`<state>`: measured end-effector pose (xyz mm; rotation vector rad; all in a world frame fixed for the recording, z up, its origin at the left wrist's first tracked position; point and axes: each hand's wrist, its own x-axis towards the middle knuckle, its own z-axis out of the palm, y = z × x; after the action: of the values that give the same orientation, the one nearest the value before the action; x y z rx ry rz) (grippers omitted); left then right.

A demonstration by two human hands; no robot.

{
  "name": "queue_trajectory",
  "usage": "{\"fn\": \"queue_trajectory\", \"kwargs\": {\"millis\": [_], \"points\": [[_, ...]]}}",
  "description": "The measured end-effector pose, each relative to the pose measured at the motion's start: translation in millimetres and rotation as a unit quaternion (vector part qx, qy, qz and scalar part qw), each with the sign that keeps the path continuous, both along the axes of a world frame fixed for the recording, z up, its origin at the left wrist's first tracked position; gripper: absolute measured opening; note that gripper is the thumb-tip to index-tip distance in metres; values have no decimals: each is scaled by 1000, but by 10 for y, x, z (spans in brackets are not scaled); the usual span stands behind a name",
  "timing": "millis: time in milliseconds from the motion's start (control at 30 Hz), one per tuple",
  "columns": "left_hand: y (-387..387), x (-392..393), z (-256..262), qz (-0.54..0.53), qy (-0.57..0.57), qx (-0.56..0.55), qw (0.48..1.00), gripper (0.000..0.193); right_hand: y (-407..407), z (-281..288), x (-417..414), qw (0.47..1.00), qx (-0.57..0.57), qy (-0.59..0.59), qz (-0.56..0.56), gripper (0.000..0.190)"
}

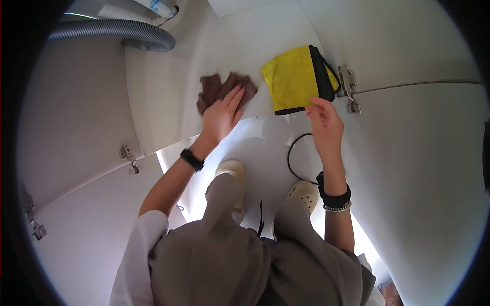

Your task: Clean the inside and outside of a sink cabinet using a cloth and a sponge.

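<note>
A crumpled brown cloth (211,91) lies on the white floor panel of an open cabinet. My left hand (225,111) presses flat on its right part, fingers extended and slightly blurred. To the right, a folded yellow microfibre cloth with black edging (293,80) rests on the same panel, close to the cabinet's right side. My right hand (325,122) is at the yellow cloth's lower right corner, fingers loosely curled; whether the fingertips touch the cloth cannot be told.
A grey corrugated hose (115,32) and a white pipe (162,9) are at the upper left. Open doors flank me, with metal hinges at left (130,158) and right (348,88). A black cable (289,157) loops on the floor near my cream clogs (304,195).
</note>
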<state>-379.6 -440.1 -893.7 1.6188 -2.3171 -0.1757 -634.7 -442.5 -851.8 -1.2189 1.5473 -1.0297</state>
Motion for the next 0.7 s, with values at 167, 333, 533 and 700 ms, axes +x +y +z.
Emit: {"fn": "queue_trajectory", "kwargs": {"millis": [167,333,533,700], "points": [[425,532,63,-1,-54,-11,998,50,-104,-63,27,997,-26,69,-7,22],[681,1256,-26,29,-131,-61,989,49,-203,-100,203,985,-61,156,42,39],[1024,1634,-33,181,-177,-41,967,47,-501,-335,385,937,-172,290,91,78],[1192,1335,-72,330,-49,-16,942,44,-650,-666,500,839,-151,507,126,93]]}}
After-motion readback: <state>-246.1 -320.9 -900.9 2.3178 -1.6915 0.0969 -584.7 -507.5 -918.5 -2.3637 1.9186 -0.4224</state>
